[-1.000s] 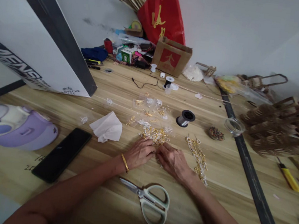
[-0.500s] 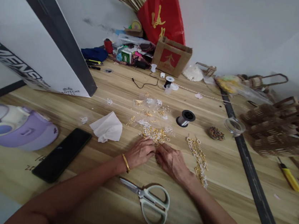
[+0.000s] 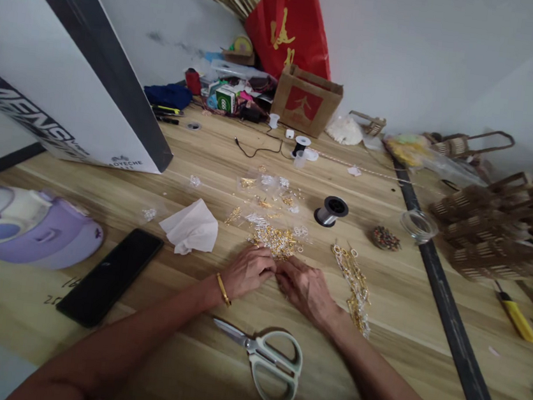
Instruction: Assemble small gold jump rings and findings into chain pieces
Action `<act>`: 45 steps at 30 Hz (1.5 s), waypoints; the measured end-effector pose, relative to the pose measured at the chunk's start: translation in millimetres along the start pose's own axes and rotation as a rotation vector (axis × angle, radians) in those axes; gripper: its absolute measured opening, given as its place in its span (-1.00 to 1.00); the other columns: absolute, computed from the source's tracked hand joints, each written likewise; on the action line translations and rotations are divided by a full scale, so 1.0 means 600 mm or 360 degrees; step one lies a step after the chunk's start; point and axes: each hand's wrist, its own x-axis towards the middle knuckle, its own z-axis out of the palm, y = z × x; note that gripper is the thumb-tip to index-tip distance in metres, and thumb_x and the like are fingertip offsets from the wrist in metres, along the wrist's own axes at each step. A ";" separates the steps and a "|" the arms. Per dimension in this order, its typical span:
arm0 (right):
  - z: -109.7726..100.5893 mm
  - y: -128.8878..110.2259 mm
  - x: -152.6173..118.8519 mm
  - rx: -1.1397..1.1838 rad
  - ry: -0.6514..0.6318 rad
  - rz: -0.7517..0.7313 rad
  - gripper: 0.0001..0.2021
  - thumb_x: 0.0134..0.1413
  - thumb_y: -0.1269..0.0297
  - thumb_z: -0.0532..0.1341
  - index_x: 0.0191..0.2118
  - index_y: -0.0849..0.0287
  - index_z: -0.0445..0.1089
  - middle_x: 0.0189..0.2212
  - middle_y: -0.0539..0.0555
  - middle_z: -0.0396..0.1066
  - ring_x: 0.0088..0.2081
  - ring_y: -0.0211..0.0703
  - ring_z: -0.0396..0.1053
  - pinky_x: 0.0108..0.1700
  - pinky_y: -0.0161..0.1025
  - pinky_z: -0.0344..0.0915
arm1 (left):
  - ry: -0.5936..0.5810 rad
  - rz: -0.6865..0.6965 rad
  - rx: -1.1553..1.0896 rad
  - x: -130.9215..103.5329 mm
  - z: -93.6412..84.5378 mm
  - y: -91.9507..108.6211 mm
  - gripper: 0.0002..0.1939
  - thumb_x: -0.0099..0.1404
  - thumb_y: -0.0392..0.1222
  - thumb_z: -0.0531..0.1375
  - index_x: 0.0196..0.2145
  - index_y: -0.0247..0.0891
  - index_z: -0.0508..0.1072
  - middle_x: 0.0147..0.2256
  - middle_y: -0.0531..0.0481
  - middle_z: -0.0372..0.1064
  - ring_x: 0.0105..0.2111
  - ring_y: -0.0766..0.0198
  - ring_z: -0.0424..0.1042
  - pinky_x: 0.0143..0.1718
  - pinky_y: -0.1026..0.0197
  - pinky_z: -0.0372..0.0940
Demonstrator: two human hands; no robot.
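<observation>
At the near edge of a pile of small gold and silver beads (image 3: pixel 275 238), my left hand (image 3: pixel 252 271) and my right hand (image 3: pixel 303 286) meet fingertip to fingertip. Both are closed in a pinch; whatever lies between the fingers is too small and hidden to make out. A gold bangle (image 3: pixel 224 289) circles the left wrist. To the right of my right hand lie strung gold and silver bead strands (image 3: pixel 355 287) with rings at their far ends. Scissors (image 3: pixel 267 360) with pale handles rest below the hands, their blades pointing left.
A spool of wire (image 3: pixel 331 212) stands beyond my right hand, with a cluster of dark beads (image 3: pixel 386 238) farther right. To the left are a white tissue (image 3: pixel 191 227), a black phone (image 3: pixel 111 276) and a purple-and-white device (image 3: pixel 46 229). A large box (image 3: pixel 81 89) stands behind them.
My two hands have stayed at the edge of the bead pile, the fingers shifting only slightly. Nothing else has visibly moved.
</observation>
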 end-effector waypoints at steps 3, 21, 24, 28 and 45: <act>0.002 0.001 0.000 0.0003 0.0015 -0.0003 -0.87 0.21 0.36 0.06 -0.28 0.17 0.35 -0.37 0.04 0.36 -0.37 -0.25 0.32 -0.39 -0.36 0.08 | 0.0066 -0.0056 -0.0096 0.002 -0.008 0.001 -0.90 0.19 -0.37 0.17 -0.42 -0.28 0.47 -0.42 0.01 0.37 -0.32 0.27 0.33 -0.19 0.23 0.20; -0.005 -0.007 0.001 -0.0012 0.0009 -0.0001 -0.87 0.20 0.39 0.07 -0.30 0.17 0.36 -0.36 0.04 0.39 -0.38 -0.26 0.33 -0.39 -0.35 0.07 | -0.0001 0.0048 0.0046 -0.005 -0.012 -0.009 -0.88 0.23 -0.28 0.17 -0.43 -0.29 0.49 -0.42 -0.01 0.33 -0.27 0.23 0.27 -0.15 0.21 0.15; -0.003 -0.006 0.001 0.0003 0.0033 -0.0015 -0.86 0.21 0.37 0.07 -0.29 0.16 0.36 -0.37 0.04 0.38 -0.38 -0.26 0.33 -0.40 -0.36 0.07 | -0.0012 0.0097 0.0061 -0.005 -0.006 -0.012 -0.87 0.25 -0.26 0.15 -0.40 -0.29 0.49 -0.41 -0.01 0.32 -0.26 0.24 0.26 -0.14 0.21 0.14; 0.003 -0.003 0.001 0.0031 0.0075 -0.0031 -0.85 0.22 0.35 0.06 -0.30 0.17 0.36 -0.37 0.05 0.37 -0.38 -0.26 0.33 -0.39 -0.36 0.10 | -0.0016 0.0141 0.0072 -0.003 -0.002 -0.016 -0.86 0.27 -0.26 0.13 -0.39 -0.29 0.48 -0.39 -0.01 0.32 -0.25 0.24 0.25 -0.13 0.21 0.14; 0.001 0.006 0.009 0.0855 0.0178 0.0134 -0.89 0.09 0.36 0.13 -0.43 0.20 0.35 -0.51 -0.03 0.31 -0.48 -0.30 0.21 -0.42 -0.38 0.11 | 0.0081 0.0001 -0.0262 0.004 -0.018 -0.006 -0.89 0.23 -0.34 0.14 -0.43 -0.30 0.44 -0.42 0.00 0.37 -0.33 0.28 0.32 -0.16 0.21 0.20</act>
